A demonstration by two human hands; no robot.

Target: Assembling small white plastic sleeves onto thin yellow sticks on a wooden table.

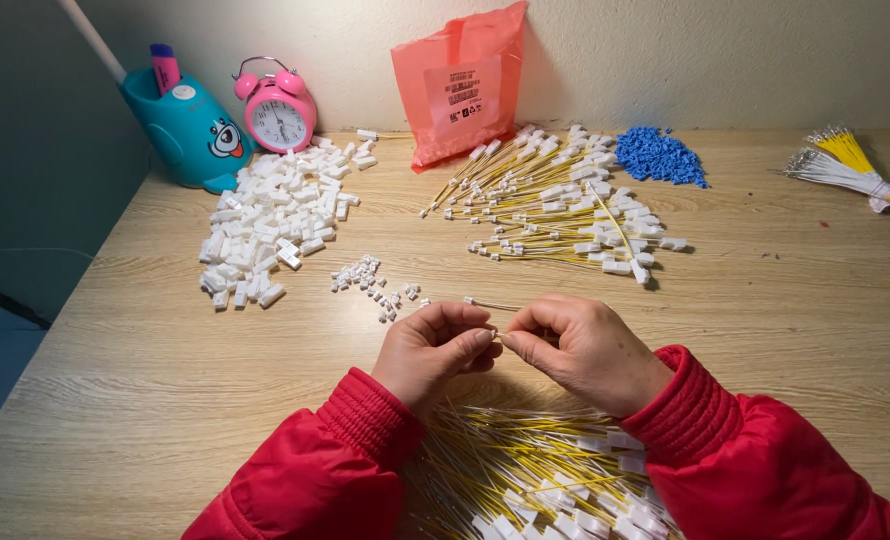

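The wooden table (pixel 785 330) is carrying everything, and two hands in red sleeves are working together just above its middle. Behind them, a pink plastic bag (pixel 462 85) is leaning upright against the wall, with a white rectangular label on its front. Left of it a teal holder (pixel 193 130) and a pink alarm clock (pixel 278 110) are standing, and a heap of white connector housings (pixel 265 225) is spreading below them. A pile of finished yellow wires (pixel 555 200) is lying beside blue pieces (pixel 661 157). The left hand (pixel 435 350) and right hand (pixel 590 352) are meeting, both pinching one thin yellow wire (pixel 492 305) between their fingertips. I judge they are fitting a small part on the wire end; the next move is asking for fine, straight pushing.
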